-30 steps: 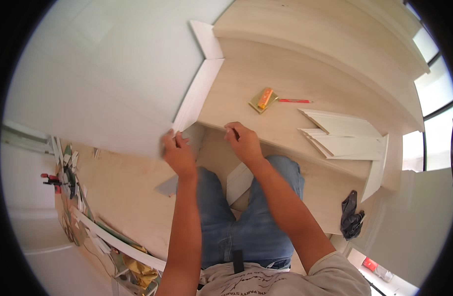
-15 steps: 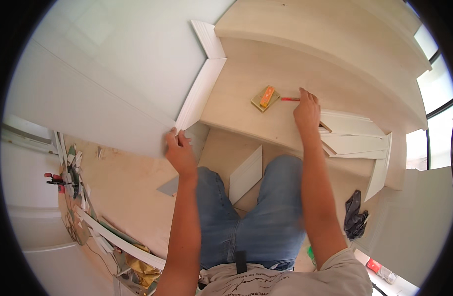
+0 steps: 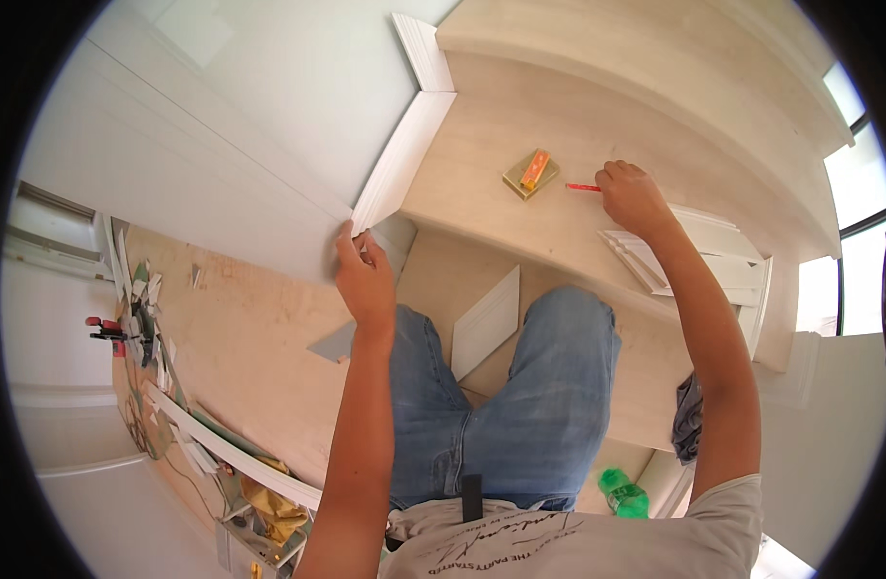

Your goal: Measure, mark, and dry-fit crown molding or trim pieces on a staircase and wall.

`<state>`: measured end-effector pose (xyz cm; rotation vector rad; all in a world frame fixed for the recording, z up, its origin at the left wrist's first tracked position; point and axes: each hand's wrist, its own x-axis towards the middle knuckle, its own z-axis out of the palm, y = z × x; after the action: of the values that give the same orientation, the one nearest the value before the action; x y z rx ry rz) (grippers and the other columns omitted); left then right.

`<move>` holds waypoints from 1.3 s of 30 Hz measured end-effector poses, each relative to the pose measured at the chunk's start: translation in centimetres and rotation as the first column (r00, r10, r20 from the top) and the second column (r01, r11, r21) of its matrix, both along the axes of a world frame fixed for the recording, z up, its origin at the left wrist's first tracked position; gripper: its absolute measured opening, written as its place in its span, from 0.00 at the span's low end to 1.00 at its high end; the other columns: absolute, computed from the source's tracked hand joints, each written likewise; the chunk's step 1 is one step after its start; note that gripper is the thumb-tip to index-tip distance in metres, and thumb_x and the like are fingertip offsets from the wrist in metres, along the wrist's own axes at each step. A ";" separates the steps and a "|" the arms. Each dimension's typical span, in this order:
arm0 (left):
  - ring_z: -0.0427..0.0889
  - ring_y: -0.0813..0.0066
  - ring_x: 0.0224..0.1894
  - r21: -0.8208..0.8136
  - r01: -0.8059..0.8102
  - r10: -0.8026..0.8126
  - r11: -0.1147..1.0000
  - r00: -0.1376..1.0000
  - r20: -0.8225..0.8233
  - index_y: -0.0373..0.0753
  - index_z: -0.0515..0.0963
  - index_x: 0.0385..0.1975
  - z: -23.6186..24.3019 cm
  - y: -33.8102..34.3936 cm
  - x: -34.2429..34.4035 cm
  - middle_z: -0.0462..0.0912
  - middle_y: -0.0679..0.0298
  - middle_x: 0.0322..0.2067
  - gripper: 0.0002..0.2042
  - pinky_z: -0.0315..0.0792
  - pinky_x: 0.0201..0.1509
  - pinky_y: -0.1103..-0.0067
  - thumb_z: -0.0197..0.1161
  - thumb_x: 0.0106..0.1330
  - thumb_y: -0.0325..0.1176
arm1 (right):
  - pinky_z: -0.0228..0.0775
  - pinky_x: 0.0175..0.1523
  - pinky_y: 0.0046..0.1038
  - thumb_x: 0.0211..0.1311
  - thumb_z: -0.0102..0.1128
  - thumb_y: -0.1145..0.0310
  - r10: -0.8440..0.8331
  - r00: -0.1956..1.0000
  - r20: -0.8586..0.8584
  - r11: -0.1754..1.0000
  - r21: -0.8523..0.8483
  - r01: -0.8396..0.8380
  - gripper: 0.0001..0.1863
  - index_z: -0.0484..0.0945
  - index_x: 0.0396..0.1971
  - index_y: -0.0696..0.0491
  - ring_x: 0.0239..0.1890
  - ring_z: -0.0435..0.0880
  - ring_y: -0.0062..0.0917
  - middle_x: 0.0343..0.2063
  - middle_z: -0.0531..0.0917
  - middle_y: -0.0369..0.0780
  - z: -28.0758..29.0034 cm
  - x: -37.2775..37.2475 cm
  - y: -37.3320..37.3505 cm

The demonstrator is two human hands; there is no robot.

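My left hand (image 3: 359, 256) pinches the lower end of a white moulding strip (image 3: 404, 159) that lies along the pale wall (image 3: 231, 125); a shorter moulding piece (image 3: 421, 48) continues above it. My right hand (image 3: 624, 193) is closed on the right end of a red pencil (image 3: 583, 187) over the wooden step (image 3: 472, 125). Just left of the pencil, a yellow-orange object (image 3: 535, 168) rests on a flat olive block (image 3: 517, 185). Under my right forearm lie several white mitred moulding pieces (image 3: 727, 275).
A white offcut (image 3: 483, 323) lies before my jeans-clad knees on the lower step. Scraps and red-black clamps (image 3: 105, 328) line the left, with a long white strip (image 3: 231, 449) below. A green bottle (image 3: 624, 492) and dark cloth (image 3: 687, 420) are low right; upper steps (image 3: 636, 48) rise behind.
My right hand has moved up and right, from beside the strip's end to the red pencil, and closed on it. My left hand stays at the strip. The view has shifted slightly.
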<state>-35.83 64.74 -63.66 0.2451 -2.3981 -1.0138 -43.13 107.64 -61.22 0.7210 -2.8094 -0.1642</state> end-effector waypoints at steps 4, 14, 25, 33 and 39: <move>0.89 0.68 0.37 -0.005 -0.008 0.008 1.000 1.000 0.029 0.34 0.65 0.69 1.9 1.7 1.2 0.88 0.52 0.46 0.22 0.81 0.41 0.75 0.55 0.78 0.28 | 0.77 0.47 0.38 0.53 0.63 0.78 -0.089 0.992 -0.091 0.945 -0.321 0.056 0.11 0.77 0.37 0.57 0.42 0.82 0.38 0.36 0.80 0.45 1.4 3.0 -1.0; 0.86 0.73 0.31 0.100 -0.036 0.036 0.994 0.999 0.001 0.33 0.74 0.49 -2.0 0.5 4.0 0.89 0.58 0.37 0.08 0.78 0.37 0.78 0.57 0.78 0.31 | 0.72 0.37 0.25 0.59 0.56 0.82 -0.157 0.962 0.224 0.175 -0.952 0.250 0.10 0.76 0.41 0.56 0.30 0.77 0.22 0.31 0.75 0.39 2.6 13.8 -11.8; 0.88 0.63 0.36 -0.026 0.586 -0.447 0.810 0.646 0.619 0.36 0.79 0.38 -7.1 3.4 3.7 0.86 0.55 0.31 0.17 0.80 0.40 0.71 0.77 0.58 0.39 | 0.77 0.32 0.37 0.58 0.68 0.68 0.450 0.873 0.189 0.449 -0.893 -0.038 0.10 0.79 0.39 0.51 0.30 0.86 0.35 0.29 0.82 0.39 -0.3 23.0 -21.3; 0.85 0.53 0.51 -0.320 0.701 -0.240 0.637 0.575 0.782 0.32 0.76 0.47 -11.4 10.0 5.0 0.82 0.48 0.47 0.40 0.81 0.52 0.64 0.87 0.36 0.51 | 0.73 0.32 0.27 0.68 0.66 0.66 0.183 0.686 0.704 0.223 -0.709 0.669 0.09 0.82 0.43 0.55 0.23 0.81 0.22 0.23 0.82 0.39 1.0 23.3 -19.5; 0.87 0.52 0.48 0.020 0.759 -0.386 0.650 0.307 0.870 0.34 0.83 0.42 -11.1 8.4 2.9 0.86 0.48 0.43 0.32 0.80 0.52 0.62 0.83 0.44 0.53 | 0.63 0.30 0.19 0.72 0.64 0.67 0.110 0.618 0.779 -0.032 -0.618 0.785 0.08 0.82 0.40 0.56 0.25 0.70 0.09 0.22 0.76 0.28 0.3 25.3 -18.7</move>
<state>-32.90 73.17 -74.75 -0.5353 -3.7010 -0.6720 -17.86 88.94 -60.91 -0.5925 -2.4588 2.2002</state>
